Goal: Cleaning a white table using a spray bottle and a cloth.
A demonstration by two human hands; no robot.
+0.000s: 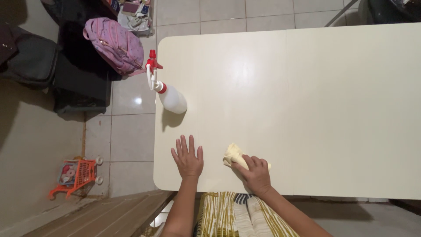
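My left hand (187, 158) lies flat, palm down with fingers spread, on the cream table (307, 96) near its front left corner. My right hand (253, 172) presses on a crumpled pale yellow cloth (233, 154) just to the right, close to the table's near edge. A white spray bottle (169, 94) with a red trigger head stands near the table's left edge, beyond my left hand.
Left of the table, on the tiled floor, stand a pink backpack (115, 44) on dark furniture and a small orange toy cart (76, 174). A striped yellow-and-white fabric (237, 215) lies below the table's near edge.
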